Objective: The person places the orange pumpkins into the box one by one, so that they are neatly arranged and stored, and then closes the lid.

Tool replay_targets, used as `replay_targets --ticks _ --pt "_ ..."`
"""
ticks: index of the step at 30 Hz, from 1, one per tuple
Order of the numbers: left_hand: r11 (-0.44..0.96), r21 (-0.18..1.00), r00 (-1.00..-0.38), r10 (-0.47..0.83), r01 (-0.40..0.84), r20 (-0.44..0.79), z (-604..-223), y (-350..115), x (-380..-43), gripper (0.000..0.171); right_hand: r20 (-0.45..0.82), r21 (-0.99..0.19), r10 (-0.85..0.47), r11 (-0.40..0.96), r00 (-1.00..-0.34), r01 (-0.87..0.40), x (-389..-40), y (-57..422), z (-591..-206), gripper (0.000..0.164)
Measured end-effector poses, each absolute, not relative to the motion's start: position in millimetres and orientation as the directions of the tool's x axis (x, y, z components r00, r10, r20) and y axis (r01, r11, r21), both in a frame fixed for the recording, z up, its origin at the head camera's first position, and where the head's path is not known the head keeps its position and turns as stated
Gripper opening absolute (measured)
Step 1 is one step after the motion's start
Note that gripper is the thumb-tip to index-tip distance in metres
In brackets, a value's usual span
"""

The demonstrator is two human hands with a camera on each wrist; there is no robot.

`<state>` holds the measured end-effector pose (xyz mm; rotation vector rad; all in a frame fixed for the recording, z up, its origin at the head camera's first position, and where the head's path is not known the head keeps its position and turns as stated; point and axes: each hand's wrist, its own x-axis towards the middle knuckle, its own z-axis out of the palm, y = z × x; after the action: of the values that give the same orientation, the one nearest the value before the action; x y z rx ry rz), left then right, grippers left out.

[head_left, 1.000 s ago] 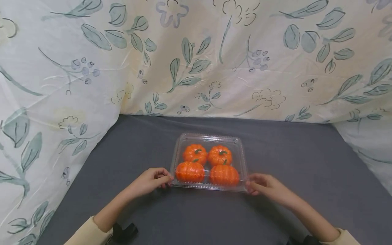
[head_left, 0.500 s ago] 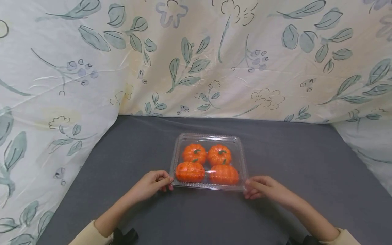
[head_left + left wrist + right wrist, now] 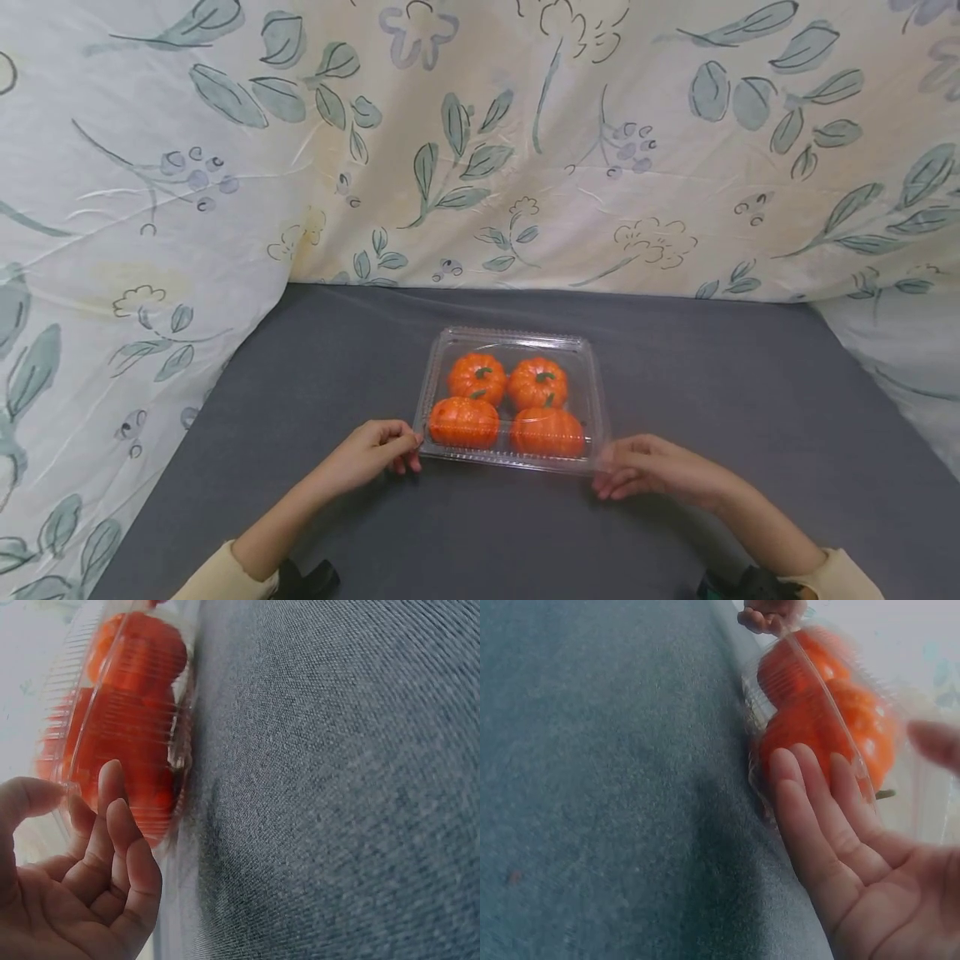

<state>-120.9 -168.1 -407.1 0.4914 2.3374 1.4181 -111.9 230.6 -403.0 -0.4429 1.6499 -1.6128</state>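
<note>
A clear plastic clamshell container lies on the grey cloth with its lid down. Several small orange pumpkins with green stems show through it. At the near left corner my left hand pinches the lid's edge between thumb and index finger; in the left wrist view its other fingers are loosely bent beside the container wall. My right hand is by the near right corner, slightly blurred. In the right wrist view, the right fingers are fairly straight against or close to the container, and the thumb stands apart from them.
Grey cloth covers the table around the container. A floral curtain hangs along the back and both sides. Dark straps are at both wrists, beside cream sleeves.
My right hand has slid slightly towards me and its thumb has come off the container's corner. My left hand keeps its pinch, a little lower. The pumpkins stay in place.
</note>
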Motion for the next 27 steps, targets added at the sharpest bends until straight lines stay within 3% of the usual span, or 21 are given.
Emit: replay_targets --ticks 9,27 --pt "0.391 0.919 -0.841 0.512 0.047 -0.174 -403.9 -166.9 -121.7 0.034 -0.261 -0.957 -0.723 0.104 -0.640 0.272 -111.7 225.4 -404.4 0.019" --pt "0.334 0.937 -0.852 0.515 0.101 -0.092 -409.4 -167.3 -119.5 0.028 -0.281 -0.957 -0.699 0.155 -0.658 0.243 -110.7 221.8 -400.7 0.021"
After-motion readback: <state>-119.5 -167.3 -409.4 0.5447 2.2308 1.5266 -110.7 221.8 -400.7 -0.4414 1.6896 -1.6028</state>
